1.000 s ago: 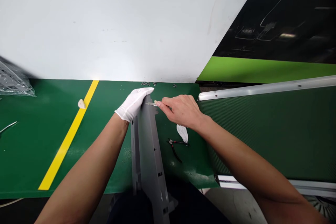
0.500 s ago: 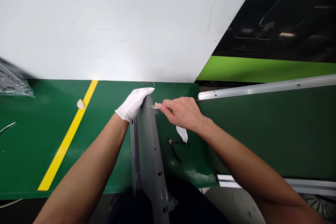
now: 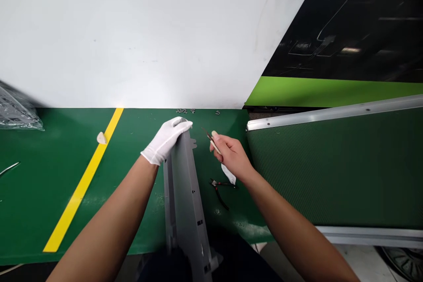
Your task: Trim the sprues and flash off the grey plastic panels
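Note:
A long grey molded panel stands on edge in front of me, its near end by my lap. My left hand, in a white glove, is closed over the panel's far top end. To the right of that end, apart from it, my bare right hand grips a slim craft knife with a pale handle, its thin dark tip pointing up and left. A small notched tab sticks out from the panel's right side. Beneath my right hand lie a white glove-like cloth and spread cutting pliers.
A green bench mat carries a yellow stripe and a whitish wedge-shaped piece. Small grey scraps lie along the white wall. A plastic-wrapped part is far left; a ribbed conveyor belt is right.
My right hand has drawn the knife off the panel's edge, slightly down and to the right, and turned so the blade points up. My left hand keeps its hold on the panel.

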A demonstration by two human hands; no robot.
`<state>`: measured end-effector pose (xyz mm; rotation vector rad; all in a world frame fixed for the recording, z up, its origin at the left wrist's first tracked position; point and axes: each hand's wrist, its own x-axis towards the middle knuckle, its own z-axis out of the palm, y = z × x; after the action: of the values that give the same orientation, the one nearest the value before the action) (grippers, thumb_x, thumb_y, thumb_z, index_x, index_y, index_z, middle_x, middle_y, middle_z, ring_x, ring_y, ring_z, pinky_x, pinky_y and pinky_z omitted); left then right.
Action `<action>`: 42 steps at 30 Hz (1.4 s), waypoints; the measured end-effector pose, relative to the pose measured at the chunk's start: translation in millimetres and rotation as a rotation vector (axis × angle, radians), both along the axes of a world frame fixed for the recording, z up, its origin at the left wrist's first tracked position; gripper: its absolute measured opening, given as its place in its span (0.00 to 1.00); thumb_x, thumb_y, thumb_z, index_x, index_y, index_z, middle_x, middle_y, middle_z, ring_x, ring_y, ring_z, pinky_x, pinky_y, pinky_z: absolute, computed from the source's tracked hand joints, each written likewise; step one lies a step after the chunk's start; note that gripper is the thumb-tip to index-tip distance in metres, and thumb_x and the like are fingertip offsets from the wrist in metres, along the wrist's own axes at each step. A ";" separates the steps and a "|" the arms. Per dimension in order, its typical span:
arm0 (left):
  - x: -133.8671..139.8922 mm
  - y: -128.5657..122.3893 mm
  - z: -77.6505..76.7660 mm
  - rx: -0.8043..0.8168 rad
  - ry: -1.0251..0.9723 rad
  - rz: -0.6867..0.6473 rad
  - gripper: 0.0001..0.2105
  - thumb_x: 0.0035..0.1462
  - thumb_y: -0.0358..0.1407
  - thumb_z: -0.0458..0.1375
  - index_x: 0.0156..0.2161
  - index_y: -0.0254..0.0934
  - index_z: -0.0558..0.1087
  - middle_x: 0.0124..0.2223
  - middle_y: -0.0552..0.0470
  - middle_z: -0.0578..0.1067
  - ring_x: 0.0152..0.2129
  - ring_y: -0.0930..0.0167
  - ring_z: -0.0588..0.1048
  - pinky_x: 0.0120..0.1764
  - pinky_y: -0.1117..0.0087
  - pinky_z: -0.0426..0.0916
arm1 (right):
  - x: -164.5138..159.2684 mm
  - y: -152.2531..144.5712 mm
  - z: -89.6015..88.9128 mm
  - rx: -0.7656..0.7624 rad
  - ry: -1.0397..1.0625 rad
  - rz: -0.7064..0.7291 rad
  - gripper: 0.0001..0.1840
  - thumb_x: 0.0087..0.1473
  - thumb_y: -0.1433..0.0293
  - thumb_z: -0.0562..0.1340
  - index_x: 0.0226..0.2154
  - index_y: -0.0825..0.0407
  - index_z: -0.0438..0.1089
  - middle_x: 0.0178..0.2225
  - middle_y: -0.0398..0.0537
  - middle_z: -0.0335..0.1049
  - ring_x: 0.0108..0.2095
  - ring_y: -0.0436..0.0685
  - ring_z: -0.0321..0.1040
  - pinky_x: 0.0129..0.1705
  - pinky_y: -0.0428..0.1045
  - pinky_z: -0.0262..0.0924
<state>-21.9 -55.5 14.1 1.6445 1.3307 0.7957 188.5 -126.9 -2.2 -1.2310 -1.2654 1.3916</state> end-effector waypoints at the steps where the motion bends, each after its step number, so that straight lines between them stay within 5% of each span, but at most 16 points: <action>1: -0.5 -4.4 3.4 -0.021 -0.022 -0.022 0.16 0.62 0.49 0.59 0.46 0.39 0.77 0.41 0.51 0.77 0.41 0.64 0.75 0.48 0.61 0.72 | -0.7 -3.7 -5.3 -0.024 0.046 -0.015 0.30 0.63 0.41 0.57 0.27 0.50 0.68 0.16 0.34 0.51 0.19 0.47 0.46 0.23 0.47 0.41; 5: -9.0 -19.6 20.0 -0.107 -0.054 -0.106 0.32 0.56 0.45 0.67 0.64 0.47 0.66 0.51 0.50 0.71 0.45 0.65 0.73 0.49 0.60 0.73 | 1.5 -22.1 -24.5 -0.151 0.221 -0.116 0.29 0.61 0.42 0.59 0.28 0.50 0.68 0.15 0.33 0.53 0.16 0.45 0.43 0.19 0.45 0.38; 9: -19.2 -26.1 34.1 -0.207 0.014 -0.185 0.47 0.49 0.43 0.73 0.71 0.53 0.54 0.60 0.45 0.67 0.52 0.62 0.73 0.50 0.60 0.74 | 7.7 -42.4 -41.8 -0.307 0.344 -0.192 0.29 0.60 0.41 0.61 0.29 0.50 0.68 0.15 0.33 0.54 0.15 0.44 0.42 0.17 0.44 0.37; 11: -20.1 -25.8 36.3 -0.213 0.024 -0.144 0.42 0.50 0.44 0.72 0.68 0.51 0.59 0.58 0.46 0.69 0.50 0.62 0.74 0.49 0.60 0.74 | 9.5 -51.3 -48.2 -0.345 0.367 -0.210 0.29 0.59 0.42 0.62 0.29 0.51 0.67 0.16 0.33 0.55 0.15 0.43 0.42 0.17 0.44 0.38; 14: -17.9 -20.9 35.9 -0.083 0.069 0.047 0.18 0.60 0.50 0.62 0.50 0.43 0.74 0.47 0.49 0.77 0.45 0.62 0.74 0.49 0.59 0.71 | 8.6 -64.3 -52.1 -0.368 0.403 -0.232 0.28 0.60 0.43 0.63 0.30 0.51 0.68 0.16 0.33 0.55 0.15 0.43 0.41 0.17 0.43 0.36; 18: -15.2 -12.3 40.3 -0.028 0.124 0.191 0.15 0.65 0.49 0.55 0.38 0.40 0.77 0.38 0.49 0.80 0.39 0.61 0.75 0.46 0.59 0.71 | -1.8 -88.2 -48.9 -0.414 0.502 -0.210 0.28 0.61 0.43 0.62 0.30 0.51 0.68 0.16 0.33 0.55 0.16 0.43 0.41 0.18 0.44 0.36; 23: -9.5 -15.4 45.2 0.111 0.194 0.110 0.14 0.61 0.34 0.53 0.44 0.43 0.80 0.57 0.49 0.78 0.52 0.61 0.75 0.58 0.56 0.68 | -19.2 -127.3 -38.3 -0.449 0.550 -0.079 0.27 0.64 0.44 0.58 0.32 0.51 0.68 0.16 0.33 0.53 0.16 0.45 0.41 0.19 0.46 0.36; 26: -5.3 -21.3 40.3 0.213 0.284 -0.025 0.13 0.62 0.35 0.52 0.41 0.43 0.81 0.59 0.48 0.75 0.56 0.60 0.72 0.61 0.53 0.65 | -17.3 -142.7 -22.5 -0.366 0.331 0.023 0.28 0.68 0.46 0.53 0.31 0.51 0.67 0.18 0.35 0.52 0.19 0.47 0.45 0.22 0.47 0.41; 28: -3.4 -22.8 36.6 0.290 0.357 -0.130 0.09 0.60 0.41 0.58 0.35 0.42 0.79 0.49 0.46 0.78 0.52 0.59 0.72 0.60 0.51 0.64 | -10.1 -146.6 -7.7 -0.237 0.079 0.106 0.27 0.70 0.48 0.52 0.27 0.50 0.64 0.21 0.37 0.53 0.23 0.48 0.50 0.27 0.48 0.46; 30: -2.2 -21.9 33.9 0.364 0.438 -0.200 0.15 0.58 0.46 0.62 0.24 0.41 0.71 0.38 0.48 0.77 0.46 0.59 0.72 0.59 0.50 0.64 | -1.6 -146.6 7.4 -0.106 -0.159 0.196 0.26 0.70 0.52 0.53 0.25 0.50 0.59 0.23 0.37 0.54 0.26 0.48 0.52 0.31 0.49 0.47; 33: -0.8 -18.7 31.6 0.401 0.489 -0.224 0.23 0.59 0.46 0.60 0.19 0.41 0.58 0.30 0.52 0.72 0.36 0.64 0.70 0.62 0.49 0.60 | 7.7 -143.7 24.7 0.040 -0.442 0.309 0.25 0.72 0.55 0.52 0.25 0.50 0.56 0.23 0.37 0.56 0.26 0.48 0.53 0.31 0.50 0.45; 42: 0.0 -19.7 29.8 0.385 0.456 -0.222 0.19 0.58 0.41 0.58 0.20 0.40 0.58 0.29 0.54 0.70 0.33 0.67 0.70 0.67 0.49 0.52 | 9.6 -143.1 42.7 0.411 -0.989 0.399 0.22 0.72 0.59 0.51 0.28 0.48 0.65 0.22 0.41 0.66 0.22 0.51 0.59 0.28 0.54 0.38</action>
<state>-21.8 -75.3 43.9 2.3403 1.3145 0.5861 198.1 -270.0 40.5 -1.4545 -2.4333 0.6482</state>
